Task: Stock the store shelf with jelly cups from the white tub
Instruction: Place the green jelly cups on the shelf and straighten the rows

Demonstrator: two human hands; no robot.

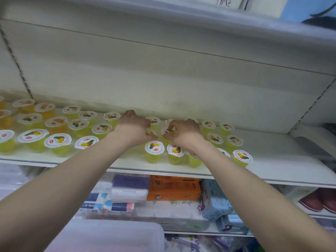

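Several yellow jelly cups with white printed lids stand in rows on the white store shelf (276,160); one group is at the left (58,140) and another at the right (242,156). Both my arms reach up over the middle of the shelf. My left hand (135,128) curls its fingers and thumb round a jelly cup (151,132) that is mostly hidden under it. My right hand (183,132) pinches the lid edge of a neighbouring cup (168,131). The white tub (109,235) lies low in front of me, blurred.
Another shelf board hangs close above the cups. Below the jelly shelf lie tissue packs, an orange pack (172,188) and blue wipe packs (216,200). Dark red slippers (320,200) sit at the lower right. Bare shelf surface stretches right of the cups.
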